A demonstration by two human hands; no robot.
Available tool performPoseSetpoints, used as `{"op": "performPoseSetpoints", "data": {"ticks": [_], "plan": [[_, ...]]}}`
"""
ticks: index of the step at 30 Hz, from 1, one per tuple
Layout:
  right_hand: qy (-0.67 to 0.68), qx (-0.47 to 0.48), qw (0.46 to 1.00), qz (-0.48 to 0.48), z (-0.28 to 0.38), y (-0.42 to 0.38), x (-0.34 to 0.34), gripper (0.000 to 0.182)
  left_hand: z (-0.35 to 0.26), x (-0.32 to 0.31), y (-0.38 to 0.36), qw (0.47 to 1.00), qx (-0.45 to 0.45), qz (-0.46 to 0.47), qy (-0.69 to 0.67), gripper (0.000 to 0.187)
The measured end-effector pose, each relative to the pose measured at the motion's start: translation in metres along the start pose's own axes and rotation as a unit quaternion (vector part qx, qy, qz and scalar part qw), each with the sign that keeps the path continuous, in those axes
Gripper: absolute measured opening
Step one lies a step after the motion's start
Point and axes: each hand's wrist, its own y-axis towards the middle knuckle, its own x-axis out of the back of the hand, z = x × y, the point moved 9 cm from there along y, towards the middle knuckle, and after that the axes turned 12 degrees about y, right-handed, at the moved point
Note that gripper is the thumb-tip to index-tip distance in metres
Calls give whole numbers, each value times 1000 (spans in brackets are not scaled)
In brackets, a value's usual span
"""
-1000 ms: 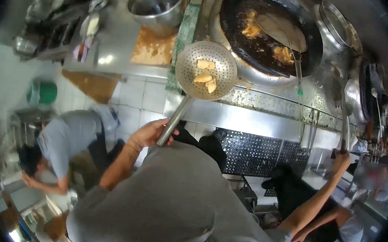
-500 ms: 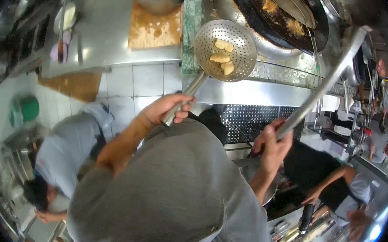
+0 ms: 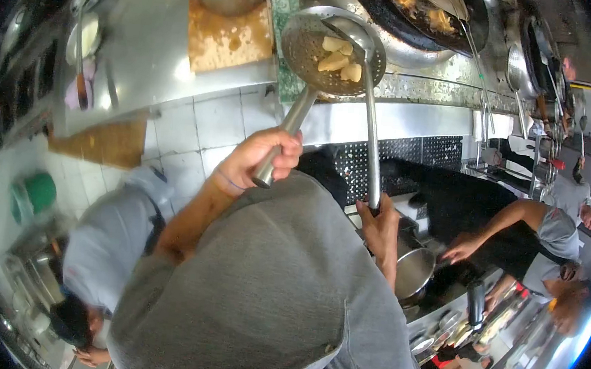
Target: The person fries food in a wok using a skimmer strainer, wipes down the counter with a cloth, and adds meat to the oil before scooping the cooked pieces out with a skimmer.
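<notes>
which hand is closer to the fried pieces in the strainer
Left. The left hand grips the strainer handle just below the fried pieces; the right hand holds the ladle handle's far end, lower down.

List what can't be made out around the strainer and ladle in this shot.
- Head view: the ladle bowl's contents, hidden by its own rim over the strainer.
- The wok top, cut off by the frame edge.
- Right hand grip, partly hidden by the grey shirt.
- Left hand fingers, curled under the handle.
</notes>
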Motion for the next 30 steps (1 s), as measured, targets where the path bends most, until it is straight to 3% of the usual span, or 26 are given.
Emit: {"op": "performPoseSetpoints", "data": {"ticks": [1, 4, 7, 9, 11, 13, 25, 27, 30], "plan": [[3, 0, 1000, -1, -2, -2, 1, 20, -2, 2, 0, 1000, -8, -13, -1, 18], [89, 115, 987, -61, 19, -10, 21, 19, -7, 2, -9, 998, -14, -41, 39, 20], [169, 141, 975, -21, 53, -16, 27, 16, -16, -9, -25, 996, -20, -59, 66, 23], [315, 151, 936, -42, 88, -26, 30, 21, -18, -16, -33, 994, -36, -61, 87, 25], [300, 178, 934, -71, 109, -35, 36, 49, -22, -27, -43, 992, -44, -66, 101, 27], [321, 179, 927, -71, 125, -44, 38, 55, -26, -35, -53, 990, -53, -71, 113, 30], [181, 188, 961, -91, 128, -52, 39, 46, -46, -58, -74, 978, -90, -76, 171, 33], [73, 124, 989, -39, 123, -43, 27, 46, -48, -60, -74, 978, -98, -70, 170, 32], [127, 110, 985, -25, 115, -39, 19, 46, -53, -59, -71, 974, -117, -76, 178, 32]]}}
